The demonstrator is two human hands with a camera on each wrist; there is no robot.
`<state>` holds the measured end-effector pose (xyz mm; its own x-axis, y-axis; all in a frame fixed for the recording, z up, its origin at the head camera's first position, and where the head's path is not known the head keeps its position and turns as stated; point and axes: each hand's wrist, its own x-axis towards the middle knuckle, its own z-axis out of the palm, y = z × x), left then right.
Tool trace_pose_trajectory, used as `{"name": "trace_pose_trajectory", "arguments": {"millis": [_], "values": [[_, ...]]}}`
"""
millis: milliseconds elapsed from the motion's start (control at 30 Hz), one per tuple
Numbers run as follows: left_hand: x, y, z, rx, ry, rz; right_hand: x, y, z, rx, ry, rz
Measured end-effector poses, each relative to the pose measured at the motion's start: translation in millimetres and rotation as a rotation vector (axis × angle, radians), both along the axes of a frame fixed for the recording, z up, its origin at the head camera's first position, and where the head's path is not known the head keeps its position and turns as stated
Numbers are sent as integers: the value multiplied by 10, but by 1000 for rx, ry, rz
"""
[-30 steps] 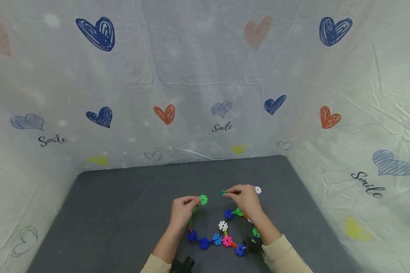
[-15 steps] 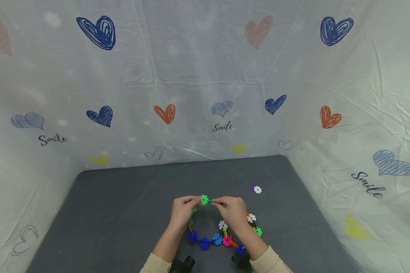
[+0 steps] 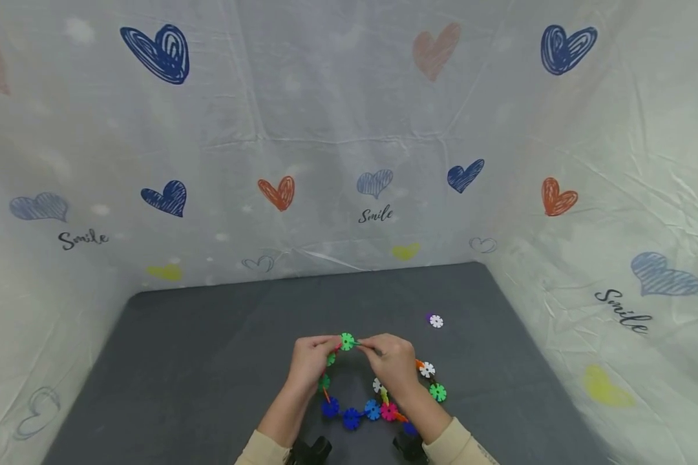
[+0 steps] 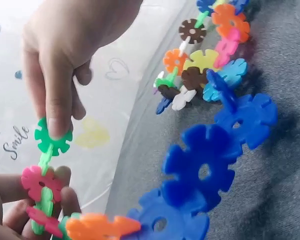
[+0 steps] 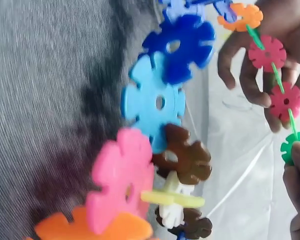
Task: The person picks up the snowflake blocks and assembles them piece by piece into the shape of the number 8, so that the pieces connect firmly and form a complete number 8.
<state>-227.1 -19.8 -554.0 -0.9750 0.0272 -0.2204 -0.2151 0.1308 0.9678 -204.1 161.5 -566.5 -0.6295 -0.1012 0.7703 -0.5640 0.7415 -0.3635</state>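
My left hand (image 3: 309, 363) holds the end of a chain of slotted plastic snowflake discs. A light green disc (image 3: 347, 341) stands at its fingertips, with a pink disc (image 4: 35, 181) beside its fingers in the left wrist view. Opposite, my right hand (image 3: 395, 365) pinches a darker green disc (image 4: 41, 137) between thumb and finger. That disc meets the light green one edge to edge; how deep the slots sit is too small to tell. From the left hand the chain curves down through blue discs (image 3: 351, 418) to a pink disc (image 3: 388, 411). My right forearm hides part of it.
Past the right hand, a white disc (image 3: 427, 369) and a green disc (image 3: 437, 392) belong to a loop of discs. A loose white disc (image 3: 436, 321) with a purple one lies farther back on the dark grey table (image 3: 221, 361). Printed curtains (image 3: 326, 129) surround the table.
My right hand has come left and down with the darker green disc, bringing it against the light green disc. The left hand stays almost in place. Over the last half second little differs.
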Motion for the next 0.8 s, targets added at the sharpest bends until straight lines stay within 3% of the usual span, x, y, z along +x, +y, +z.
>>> {"name": "trace_pose_trajectory", "arguments": {"millis": [233,400,467,567,667,800], "values": [[-42,-72,-16,75,-62,-108,-10,50,34,14,-79,-13],[-56,-90,0,38,-16,-185,-26,107,45,50,-134,51],[-50,-93,3,19,4,-190,-33,169,86,69,-229,122],[-50,-96,-3,36,-4,-176,-74,355,171,44,-461,183],[-52,-94,-13,64,-18,-169,-166,647,241,-25,-650,77],[-41,-94,-10,81,-29,-170,-368,1069,204,-84,-756,-147]]}}
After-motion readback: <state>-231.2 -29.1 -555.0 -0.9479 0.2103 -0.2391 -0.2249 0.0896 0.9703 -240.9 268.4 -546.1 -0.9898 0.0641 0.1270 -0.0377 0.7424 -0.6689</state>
